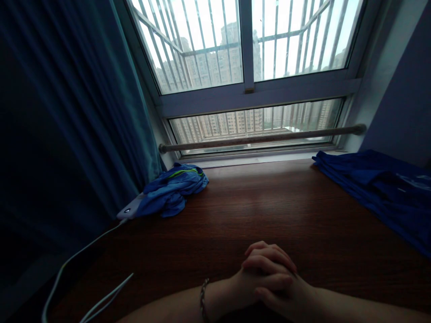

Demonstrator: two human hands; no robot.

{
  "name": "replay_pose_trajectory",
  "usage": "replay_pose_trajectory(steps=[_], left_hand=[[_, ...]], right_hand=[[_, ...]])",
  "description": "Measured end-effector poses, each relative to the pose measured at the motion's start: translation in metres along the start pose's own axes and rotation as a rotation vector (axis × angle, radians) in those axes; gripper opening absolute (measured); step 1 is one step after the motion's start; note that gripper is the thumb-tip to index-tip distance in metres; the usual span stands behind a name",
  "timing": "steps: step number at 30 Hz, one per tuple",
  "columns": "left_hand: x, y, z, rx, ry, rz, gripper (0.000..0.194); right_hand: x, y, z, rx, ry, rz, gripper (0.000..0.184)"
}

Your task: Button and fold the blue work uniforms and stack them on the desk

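Observation:
My left hand and my right hand are clasped together at the bottom centre, fingers interlaced. No object shows between them, though the space under the palms is hidden. A dark chain bracelet circles my left wrist. Both forearms come in from the lower edge, low over the dark brown wooden surface.
A crumpled blue cloth with a yellow-green stripe partly covers a white device with a white cable. Another cable lies nearer. Dark blue fabric lies right. A curtain and a barred window stand beyond.

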State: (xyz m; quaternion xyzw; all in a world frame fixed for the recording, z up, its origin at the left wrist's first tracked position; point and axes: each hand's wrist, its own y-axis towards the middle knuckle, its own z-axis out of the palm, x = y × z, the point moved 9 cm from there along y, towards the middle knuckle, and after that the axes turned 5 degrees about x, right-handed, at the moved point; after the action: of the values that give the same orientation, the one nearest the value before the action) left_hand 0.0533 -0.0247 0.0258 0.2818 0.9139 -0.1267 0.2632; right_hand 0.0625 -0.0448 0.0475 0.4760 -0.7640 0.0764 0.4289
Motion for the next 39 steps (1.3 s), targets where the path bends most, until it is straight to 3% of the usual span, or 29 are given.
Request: replay_pose_trajectory(steps=[4,13,19,25,31,39], left_hand=[[0.000,-0.003,0.002,0.078,-0.070,0.050,0.030],[0.004,0.002,0.010,0.077,-0.160,0.041,0.030],[0.010,-0.001,0.006,0.049,-0.154,-0.068,0.029],[0.004,-0.004,0.001,0.044,-0.141,0.028,0.033],[0.010,-0.002,0.002,0.027,-0.065,-0.008,0.026],[-0.003,-0.006,-0.010,0.009,-0.069,0.057,0.031]], right_hand=[[0.000,-0.001,0.000,-0.011,-0.001,-0.015,0.038],[-0.005,-0.002,0.002,-0.005,0.015,0.008,0.039],[-0.001,0.000,0.000,0.008,0.010,0.017,0.038],[-0.002,0.000,0.000,0.014,0.007,0.026,0.039],[-0.005,-0.002,0.002,0.014,-0.001,0.024,0.040],[0.000,-0.001,0.000,0.007,-0.012,-0.001,0.039]])
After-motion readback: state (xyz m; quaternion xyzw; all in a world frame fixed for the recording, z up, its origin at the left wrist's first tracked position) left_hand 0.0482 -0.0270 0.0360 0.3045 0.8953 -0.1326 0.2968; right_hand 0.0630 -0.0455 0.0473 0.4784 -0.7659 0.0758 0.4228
